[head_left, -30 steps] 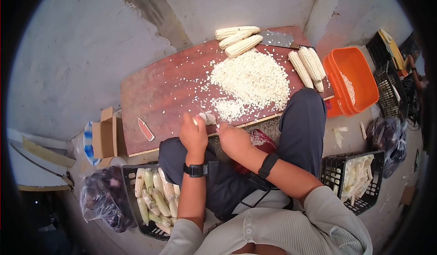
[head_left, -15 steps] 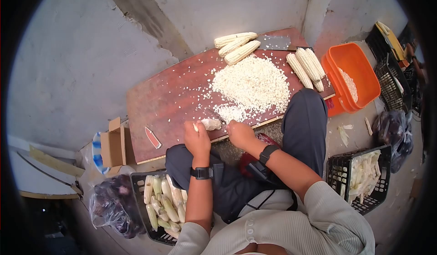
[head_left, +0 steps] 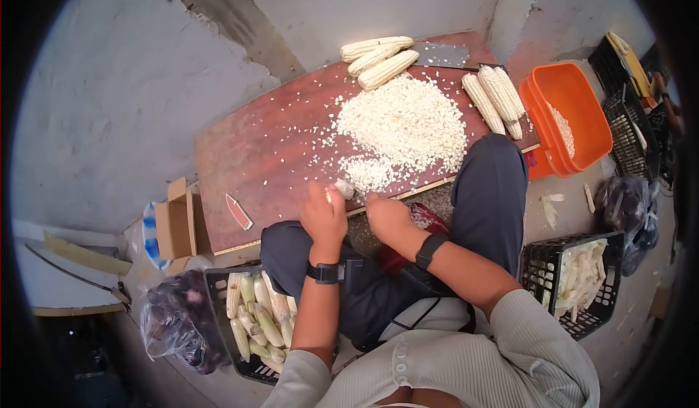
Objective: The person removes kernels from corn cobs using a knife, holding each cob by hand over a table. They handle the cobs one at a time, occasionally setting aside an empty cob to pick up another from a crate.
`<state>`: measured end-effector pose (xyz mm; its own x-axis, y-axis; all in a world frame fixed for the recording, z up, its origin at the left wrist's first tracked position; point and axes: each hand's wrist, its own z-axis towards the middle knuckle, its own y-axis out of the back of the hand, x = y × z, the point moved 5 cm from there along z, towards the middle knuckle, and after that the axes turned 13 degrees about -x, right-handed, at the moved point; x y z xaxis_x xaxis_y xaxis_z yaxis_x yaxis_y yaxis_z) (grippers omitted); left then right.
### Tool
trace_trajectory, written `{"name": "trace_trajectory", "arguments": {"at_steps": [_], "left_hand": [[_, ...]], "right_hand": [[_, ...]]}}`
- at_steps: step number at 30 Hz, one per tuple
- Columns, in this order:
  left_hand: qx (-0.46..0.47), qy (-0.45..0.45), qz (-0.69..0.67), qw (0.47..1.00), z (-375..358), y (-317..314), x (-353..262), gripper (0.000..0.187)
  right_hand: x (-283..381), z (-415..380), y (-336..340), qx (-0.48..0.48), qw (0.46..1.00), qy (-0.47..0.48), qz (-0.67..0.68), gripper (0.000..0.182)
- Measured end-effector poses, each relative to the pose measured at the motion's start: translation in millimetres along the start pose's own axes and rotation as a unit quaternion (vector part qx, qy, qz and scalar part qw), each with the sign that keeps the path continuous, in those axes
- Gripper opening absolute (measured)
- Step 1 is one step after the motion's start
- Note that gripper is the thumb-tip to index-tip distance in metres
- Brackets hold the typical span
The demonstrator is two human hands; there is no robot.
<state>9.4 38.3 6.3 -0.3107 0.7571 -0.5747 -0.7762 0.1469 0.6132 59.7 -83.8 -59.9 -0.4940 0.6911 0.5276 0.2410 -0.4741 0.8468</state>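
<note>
My left hand (head_left: pixel 323 215) is closed round a pale corn cob (head_left: pixel 344 188), whose end shows past the fingers at the board's front edge. Just right of it, my right hand (head_left: pixel 387 219) is closed; a thin dark piece shows by its fingertips, too small to make out. Behind both hands a heap of loose white kernels (head_left: pixel 404 124) spreads over the red board (head_left: pixel 255 146). Three whole cobs (head_left: pixel 388 70) lie at the back edge beside a cleaver (head_left: pixel 440 55), and several more cobs (head_left: pixel 499 96) lie at the right end.
An orange bin (head_left: pixel 575 117) with kernels stands right of the board. Black crates of corn (head_left: pixel 247 371) and husks (head_left: pixel 615 262) flank my legs. A cardboard box (head_left: pixel 175 230) and a red-edged blade-shaped item (head_left: pixel 239 212) are at the left. Part of a person's arm (head_left: pixel 670 98) shows far right.
My left hand has moved slightly up and right, nearer my right hand, and less of the cob shows. The view has shifted a little.
</note>
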Motion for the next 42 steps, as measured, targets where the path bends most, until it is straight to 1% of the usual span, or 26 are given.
{"name": "trace_trajectory", "arguments": {"at_steps": [1,4,5,8,9,12,15,18,20,22,23,26,29,32,35,38,41,42], "left_hand": [[0.005,-0.037,0.006,0.999,1.2,-3.6,-7.4,0.024],[-0.013,0.044,-0.026,0.999,8.0,-6.5,6.2,0.024],[0.013,0.109,-0.039,0.993,8.6,-6.7,14.9,0.025],[-0.026,0.071,-0.033,0.997,10.4,-3.6,15.2,0.026],[-0.037,0.067,-0.032,0.997,10.7,-2.9,16.1,0.026],[-0.057,0.064,-0.02,0.996,5.3,2.4,14.9,0.026],[-0.065,0.068,-0.002,0.996,6.5,12.6,4.8,0.026],[-0.067,0.051,0.025,0.996,7.8,15.8,1.2,0.029],[-0.07,0.026,0.065,0.995,6.8,13.8,2.5,0.031],[-0.044,0.029,0.09,0.995,5.7,12.7,3.2,0.033],[-0.03,0.03,0.102,0.994,5.2,12.2,3.4,0.033],[-0.035,0.043,0.091,0.994,6.8,15.1,4.4,0.032],[-0.02,0.04,0.095,0.995,6.7,7.3,11.8,0.03],[-0.023,0.029,0.092,0.995,9.8,7.2,12.1,0.027],[-0.018,0.012,0.119,0.993,8.0,4.3,11.5,0.025],[-0.011,0.033,0.118,0.992,10.2,7.4,12.1,0.024],[-0.023,-0.007,0.144,0.989,6.4,4.2,15.7,0.025],[-0.026,-0.003,0.138,0.99,6.8,4.1,14.6,0.025]], "right_hand": [[-5.4,2.9,-2.2,0.0,1.0,0.006,0.015,0.013],[-12.7,3.5,-10.8,0.001,0.999,-0.017,0.029,0.017],[-14.1,2.5,-13.3,0.002,0.999,-0.025,0.024,0.022],[-13.1,0.2,-5.3,-0.006,0.997,-0.047,0.054,0.024],[-9.7,0.6,-0.2,-0.012,0.998,-0.049,0.036,0.022],[5.3,-0.8,25.6,-0.05,0.998,-0.009,0.027,0.021],[36.3,-4.9,72.6,-0.133,0.989,0.055,0.039,0.02],[53.0,-13.6,85.0,-0.158,0.982,0.092,0.055,0.02],[56.4,-19.5,77.5,-0.126,0.987,0.095,0.04,0.02],[56.3,-24.6,69.9,-0.098,0.991,0.082,0.029,0.02],[55.7,-28.2,69.2,-0.106,0.99,0.085,0.029,0.02],[55.3,-37.4,67.6,-0.092,0.992,0.082,0.028,0.02],[53.4,-33.0,63.0,-0.078,0.994,0.072,0.019,0.017],[54.8,-25.4,53.3,-0.085,0.993,0.082,0.026,0.014],[59.0,-16.5,44.5,-0.067,0.995,0.076,-0.002,0.013],[64.7,-2.5,42.9,-0.05,0.995,0.081,0.014,0.015],[67.2,5.7,32.7,-0.114,0.989,0.091,0.025,0.009],[69.0,11.1,30.6,-0.122,0.988,0.094,0.027,0.01]]}}
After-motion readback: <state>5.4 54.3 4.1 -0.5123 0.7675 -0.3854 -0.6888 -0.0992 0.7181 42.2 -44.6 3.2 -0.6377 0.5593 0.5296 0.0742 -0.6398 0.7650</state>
